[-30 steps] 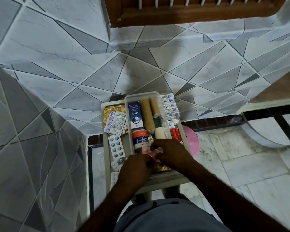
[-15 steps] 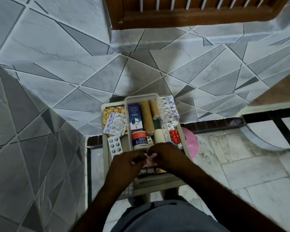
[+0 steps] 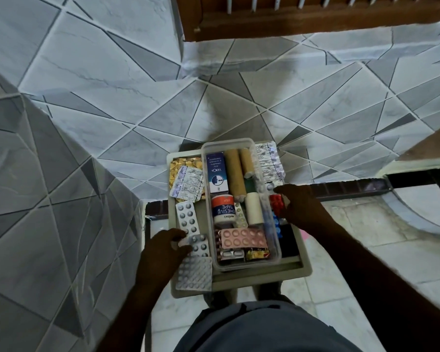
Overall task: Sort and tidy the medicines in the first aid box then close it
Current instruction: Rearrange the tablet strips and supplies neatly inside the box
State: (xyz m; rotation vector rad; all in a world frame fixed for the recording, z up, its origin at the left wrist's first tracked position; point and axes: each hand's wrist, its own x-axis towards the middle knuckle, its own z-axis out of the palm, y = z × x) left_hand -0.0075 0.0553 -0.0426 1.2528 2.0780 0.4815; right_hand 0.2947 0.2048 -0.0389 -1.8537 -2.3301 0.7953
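A clear plastic first aid box (image 3: 274, 257) sits on a small beige stool (image 3: 305, 271). Inside lie a blue Voicel carton (image 3: 216, 172), two tan rolls (image 3: 234, 171), an adhesive tape tub (image 3: 222, 208), a white roll (image 3: 254, 209) and a pink blister strip (image 3: 243, 237). My left hand (image 3: 163, 252) rests on silver blister strips (image 3: 197, 246) left of the box, fingers curled on one. My right hand (image 3: 302, 205) reaches to the red blister strip (image 3: 276, 203) right of the box and touches it.
More strips lie on the stool: a gold and a white one (image 3: 188, 185) at the back left, a silver one (image 3: 268, 161) at the back right, blue ones (image 3: 277, 224) by my right hand. Tiled wall stands behind and left; a pink object (image 3: 305, 235) lies on the floor.
Both hands left the pink blister strip, which now lies in the box's front. The left hand moved left onto the silver strips, the right hand moved right to the red strip.
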